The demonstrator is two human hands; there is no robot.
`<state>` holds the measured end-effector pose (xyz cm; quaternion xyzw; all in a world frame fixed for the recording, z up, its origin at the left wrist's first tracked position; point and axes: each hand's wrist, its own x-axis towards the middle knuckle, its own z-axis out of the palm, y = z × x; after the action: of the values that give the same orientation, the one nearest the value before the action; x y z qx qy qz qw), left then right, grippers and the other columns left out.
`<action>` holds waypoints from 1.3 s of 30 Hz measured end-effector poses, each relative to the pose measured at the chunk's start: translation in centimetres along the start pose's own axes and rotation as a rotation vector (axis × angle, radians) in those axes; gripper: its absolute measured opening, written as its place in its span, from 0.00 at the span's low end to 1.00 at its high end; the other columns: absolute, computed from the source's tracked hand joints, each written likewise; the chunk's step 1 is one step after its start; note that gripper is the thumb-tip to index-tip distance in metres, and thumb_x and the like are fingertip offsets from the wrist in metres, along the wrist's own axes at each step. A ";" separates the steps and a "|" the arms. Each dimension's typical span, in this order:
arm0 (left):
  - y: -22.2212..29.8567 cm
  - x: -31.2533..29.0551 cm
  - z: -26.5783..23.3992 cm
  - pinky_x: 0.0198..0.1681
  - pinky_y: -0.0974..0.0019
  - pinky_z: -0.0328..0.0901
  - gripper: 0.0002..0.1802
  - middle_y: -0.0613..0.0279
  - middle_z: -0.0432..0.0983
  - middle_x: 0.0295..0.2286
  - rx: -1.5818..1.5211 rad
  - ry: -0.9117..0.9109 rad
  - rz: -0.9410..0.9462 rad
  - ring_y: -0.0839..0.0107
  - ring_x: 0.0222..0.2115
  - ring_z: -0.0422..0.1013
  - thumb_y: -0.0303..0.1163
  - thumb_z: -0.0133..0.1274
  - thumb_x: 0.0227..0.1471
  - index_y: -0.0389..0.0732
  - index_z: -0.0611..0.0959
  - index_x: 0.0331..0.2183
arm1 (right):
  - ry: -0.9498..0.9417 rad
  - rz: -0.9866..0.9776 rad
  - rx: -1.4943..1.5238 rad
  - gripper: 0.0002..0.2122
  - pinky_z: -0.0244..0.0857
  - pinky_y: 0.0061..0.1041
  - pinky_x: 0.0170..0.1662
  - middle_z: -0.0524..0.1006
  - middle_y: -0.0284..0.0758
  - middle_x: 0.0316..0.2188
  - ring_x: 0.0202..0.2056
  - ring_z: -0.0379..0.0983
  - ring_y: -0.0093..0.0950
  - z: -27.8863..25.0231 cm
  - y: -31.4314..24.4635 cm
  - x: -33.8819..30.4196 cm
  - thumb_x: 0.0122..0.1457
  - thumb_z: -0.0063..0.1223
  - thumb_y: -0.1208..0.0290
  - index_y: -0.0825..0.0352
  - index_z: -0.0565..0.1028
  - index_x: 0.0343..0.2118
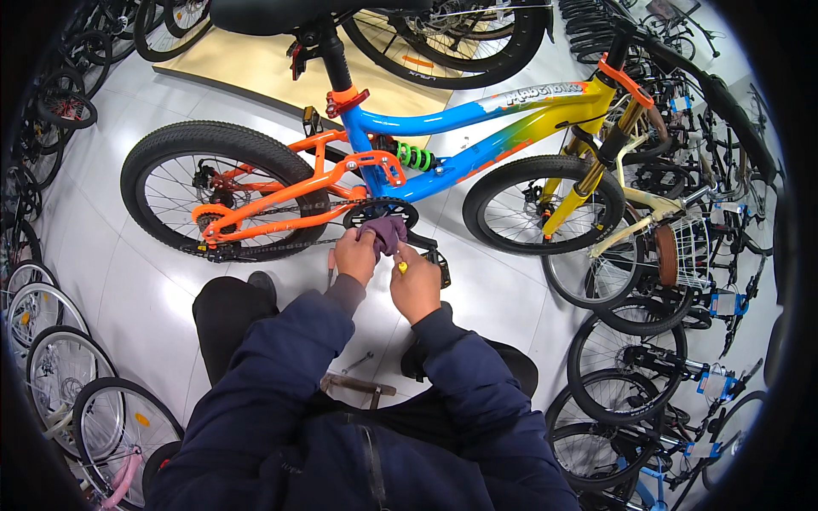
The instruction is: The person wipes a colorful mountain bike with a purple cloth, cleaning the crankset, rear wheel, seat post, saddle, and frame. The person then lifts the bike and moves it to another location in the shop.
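Note:
A mountain bike (443, 175) with a blue, yellow and orange frame stands across the view in front of me. By its crank and chainring (396, 210), my left hand (355, 256) is closed on a bunched purple cloth (388, 232). Close beside it, my right hand (416, 285) is closed on a small tool with a yellow handle (403, 266); the tool's tip meets the cloth or is hidden by it. The pedal (441, 268) is just right of my right hand. The chain (281, 250) runs left to the rear wheel (217, 192).
A wrench (358, 363) lies on the tiled floor between my legs, beside a low wooden stool (362, 387). Many bicycles line the right side (626, 366) and the left side (72, 375). Behind the bike is a pale wooden platform (247, 68) with another bicycle's wheel (443, 77).

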<state>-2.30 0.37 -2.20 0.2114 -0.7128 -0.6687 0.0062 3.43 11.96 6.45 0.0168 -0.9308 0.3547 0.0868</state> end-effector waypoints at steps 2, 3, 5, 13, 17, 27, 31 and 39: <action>0.4 -0.3 -0.2 0.34 0.59 0.66 0.16 0.48 0.79 0.24 -0.011 -0.019 -0.012 0.60 0.28 0.74 0.36 0.54 0.54 0.28 0.80 0.30 | 0.010 -0.011 -0.027 0.15 0.72 0.39 0.38 0.81 0.48 0.32 0.32 0.78 0.47 0.2 0.1 -0.1 0.54 0.54 0.78 0.72 0.77 0.45; 0.7 -0.5 -0.2 0.34 0.59 0.66 0.16 0.50 0.79 0.24 -0.008 -0.028 -0.006 0.62 0.27 0.74 0.36 0.54 0.54 0.28 0.80 0.31 | -0.008 0.012 -0.021 0.15 0.72 0.39 0.37 0.81 0.48 0.32 0.32 0.78 0.47 0.2 0.2 0.0 0.54 0.54 0.78 0.72 0.77 0.46; 1.1 -0.7 -0.3 0.33 0.60 0.66 0.16 0.53 0.78 0.23 -0.008 -0.050 0.002 0.64 0.26 0.74 0.35 0.54 0.54 0.28 0.80 0.32 | -0.017 0.036 -0.038 0.16 0.72 0.39 0.37 0.80 0.48 0.31 0.32 0.78 0.47 0.7 0.4 0.4 0.54 0.54 0.78 0.71 0.77 0.47; 2.2 -0.8 -0.4 0.36 0.62 0.67 0.15 0.54 0.79 0.26 -0.102 -0.084 -0.043 0.66 0.28 0.74 0.34 0.52 0.56 0.30 0.81 0.36 | 0.063 0.056 -0.012 0.16 0.71 0.41 0.36 0.80 0.49 0.31 0.32 0.78 0.47 0.6 -1.3 0.2 0.53 0.54 0.79 0.72 0.76 0.47; 1.9 -0.4 -0.2 0.40 0.64 0.67 0.15 0.55 0.80 0.30 -0.150 0.009 0.074 0.66 0.31 0.74 0.34 0.52 0.57 0.30 0.80 0.38 | -0.032 0.047 -0.050 0.16 0.71 0.41 0.36 0.80 0.48 0.29 0.32 0.78 0.48 -0.3 -1.6 0.0 0.53 0.54 0.79 0.73 0.76 0.46; 2.9 -0.9 -0.5 0.36 0.65 0.67 0.13 0.59 0.79 0.28 -0.153 -0.051 -0.006 0.71 0.30 0.74 0.32 0.52 0.57 0.30 0.80 0.37 | -0.030 0.065 0.057 0.14 0.72 0.34 0.30 0.80 0.46 0.33 0.26 0.79 0.37 2.3 1.1 0.7 0.59 0.52 0.79 0.73 0.75 0.48; 2.4 -0.9 -0.1 0.36 0.62 0.67 0.12 0.57 0.79 0.28 -0.196 -0.025 -0.049 0.67 0.29 0.74 0.32 0.51 0.57 0.31 0.79 0.34 | -0.130 0.484 0.679 0.15 0.72 0.23 0.25 0.80 0.37 0.31 0.22 0.76 0.22 1.5 0.6 1.1 0.65 0.50 0.75 0.73 0.73 0.52; 1.2 -0.3 -1.2 0.38 0.61 0.68 0.13 0.51 0.80 0.31 -0.019 0.066 0.031 0.63 0.32 0.75 0.32 0.50 0.56 0.31 0.80 0.37 | -0.166 0.232 0.354 0.16 0.73 0.25 0.27 0.82 0.39 0.30 0.22 0.79 0.25 2.8 -0.3 -1.1 0.62 0.52 0.77 0.73 0.74 0.53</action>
<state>-2.00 -0.64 -0.88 0.2220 -0.7090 -0.6680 0.0421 4.18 9.86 4.44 -0.0461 -0.8537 0.5174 -0.0358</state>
